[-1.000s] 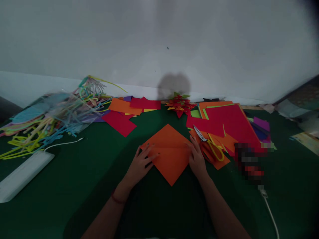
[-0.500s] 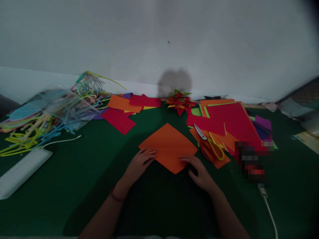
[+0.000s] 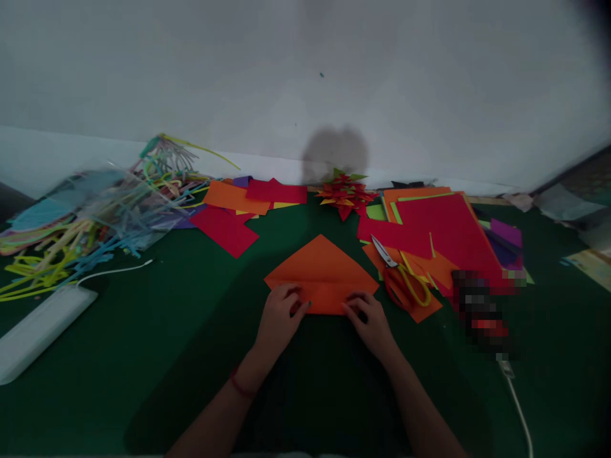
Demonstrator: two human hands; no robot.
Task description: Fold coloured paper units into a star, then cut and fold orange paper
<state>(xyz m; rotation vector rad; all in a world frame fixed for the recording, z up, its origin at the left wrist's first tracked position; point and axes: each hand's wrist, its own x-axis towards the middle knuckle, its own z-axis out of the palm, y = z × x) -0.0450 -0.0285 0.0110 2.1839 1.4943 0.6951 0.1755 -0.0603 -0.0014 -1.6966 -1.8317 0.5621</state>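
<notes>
In front of me on the green tabletop lies an orange sheet of paper (image 3: 321,264), its far corner pointing at the wall. The near part is bent up, leaving a straight lower edge. My left hand (image 3: 284,312) pinches the paper at its lower left, thumb and fingers curled round the edge. At the lower right, my right hand (image 3: 365,318) grips the same sheet between thumb and fingers. Scissors (image 3: 405,280) with red and yellow handles rest just right of the paper, on small paper scraps.
Red sheets (image 3: 439,222) are stacked at the right, beside a blurred-out device with a cable (image 3: 520,407). A pointed paper ornament (image 3: 344,194) stands by the wall. Leftward are paper pieces (image 3: 226,232), a plastic bag with colourful strips (image 3: 119,203) and a white power strip (image 3: 45,331).
The near corner of the orange sheet has been turned up, so a straight edge replaces its point. Both hands have gone from lying on the sheet to pinching it, the left moving rightward.
</notes>
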